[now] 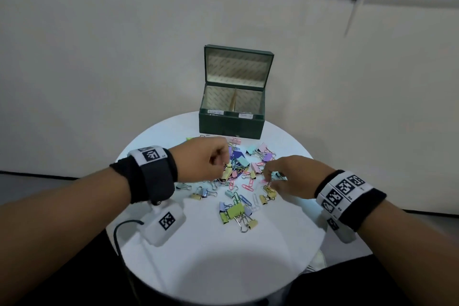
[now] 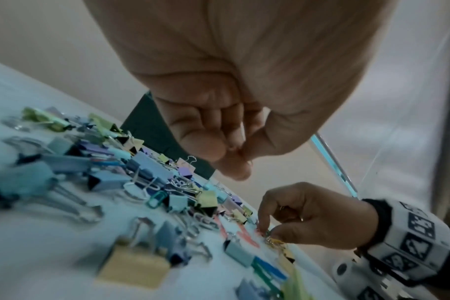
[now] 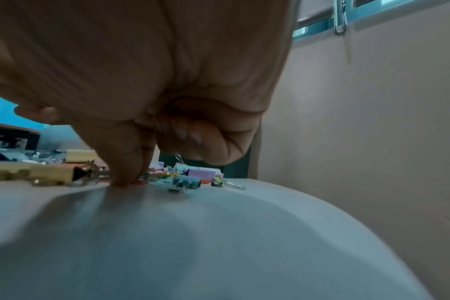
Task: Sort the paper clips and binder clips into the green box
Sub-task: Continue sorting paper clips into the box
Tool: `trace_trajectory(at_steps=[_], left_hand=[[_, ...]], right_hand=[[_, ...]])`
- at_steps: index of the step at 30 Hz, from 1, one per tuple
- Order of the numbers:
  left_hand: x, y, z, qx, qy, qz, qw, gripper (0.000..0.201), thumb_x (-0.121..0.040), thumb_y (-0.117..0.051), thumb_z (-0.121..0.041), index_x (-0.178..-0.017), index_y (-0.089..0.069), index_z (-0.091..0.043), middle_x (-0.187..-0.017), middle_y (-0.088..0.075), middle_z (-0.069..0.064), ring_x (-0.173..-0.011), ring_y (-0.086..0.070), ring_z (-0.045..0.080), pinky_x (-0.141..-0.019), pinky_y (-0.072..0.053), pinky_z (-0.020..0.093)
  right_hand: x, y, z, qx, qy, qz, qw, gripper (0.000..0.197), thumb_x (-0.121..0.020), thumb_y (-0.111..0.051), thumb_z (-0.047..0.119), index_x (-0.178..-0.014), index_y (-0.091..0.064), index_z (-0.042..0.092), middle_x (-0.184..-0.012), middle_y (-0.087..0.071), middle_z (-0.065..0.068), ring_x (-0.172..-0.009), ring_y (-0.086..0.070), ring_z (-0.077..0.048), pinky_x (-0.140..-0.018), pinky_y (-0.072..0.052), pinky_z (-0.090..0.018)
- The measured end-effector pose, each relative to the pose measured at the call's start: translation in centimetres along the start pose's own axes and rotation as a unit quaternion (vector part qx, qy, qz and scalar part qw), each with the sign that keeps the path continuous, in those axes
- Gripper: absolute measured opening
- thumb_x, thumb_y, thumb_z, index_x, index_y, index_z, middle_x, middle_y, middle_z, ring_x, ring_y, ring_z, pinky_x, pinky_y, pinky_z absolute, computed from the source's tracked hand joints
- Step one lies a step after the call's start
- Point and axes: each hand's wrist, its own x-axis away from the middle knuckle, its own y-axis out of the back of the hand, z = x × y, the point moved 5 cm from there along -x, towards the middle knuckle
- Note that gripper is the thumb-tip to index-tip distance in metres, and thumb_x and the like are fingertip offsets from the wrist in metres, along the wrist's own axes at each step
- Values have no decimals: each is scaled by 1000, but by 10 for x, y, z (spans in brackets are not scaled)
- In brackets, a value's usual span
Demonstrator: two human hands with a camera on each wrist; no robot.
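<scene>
Left wrist view only: left hand [image 2: 219, 130] fingers curled, seemingly empty, right hand [image 2: 308, 215] fingertips pinching paper clip [image 2: 267, 233] on surface [image 1: 223, 256], clip pile [image 1: 238, 181] centre, green box [image 1: 232, 112] open at 12 o'clock.

Green box [image 1: 231, 124] open beyond both hands, lid upright, divider splitting two labelled compartments. Pastel binder clips [image 1: 236, 211] and coloured paper clips [image 1: 248, 185] heaped loose between and under the hands, spilling nearer than the fingertips.
</scene>
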Motion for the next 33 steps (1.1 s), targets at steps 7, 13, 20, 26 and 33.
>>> trace_trajectory(at_steps=[7, 13, 20, 26, 33], left_hand=[[-26, -29, -34, -166, -67, 165, 970, 24, -98, -49, -28, -103, -72, -30, -94, -49, -15, -83, -51, 1, -72, -38, 18], [-50, -53, -51, -359, -135, 136, 914, 24, -93, -58, -43, -96, -73, -25, -95, -50, -5, -85, -57, 19, -71, -52, 35], [-59, -42, -38, -255, -98, 163, 948, 18, -91, -57, -34, -83, -67, -21, -92, -63, -1, -74, -55, 13, -67, -50, 30], [-106, 45, -17, -132, 21, -20, 991, 26, -100, -52, -39, -93, -63, -16, -89, -63, 0, -81, -58, 19, -77, -50, 32], [-151, 75, -10, -41, 89, -126, 987, 21, -96, -53, -14, -107, -70, -11, -110, -69, 7, -102, -64, 26, -86, -50, 30]], right_hand=[[-1, 9, 4, -29, 27, -54, 998, 15, -90, -56, 33, -76, -51, 32, -77, -56, 12, -73, -51, -10, -67, -43, -26], [-10, 43, -4, -258, -14, -97, 961, 24, -92, -51, 11, -71, -42, 19, -63, -47, 9, -55, -37, -8, -58, -36, -27], [-62, 101, -9, -371, -42, -207, 904, 13, -92, -53, 2, -93, -62, 11, -74, -70, -2, -47, -50, -5, -50, -41, -21], [-120, 126, -5, -292, -65, -247, 922, 18, -92, -59, 6, -94, -67, 22, -101, -73, -3, -90, -68, -20, -86, -56, -37], [-110, 137, -14, -247, -69, -263, 930, 31, -92, -56, 2, -108, -72, 25, -112, -72, 3, -107, -65, -16, -103, -49, -33]])
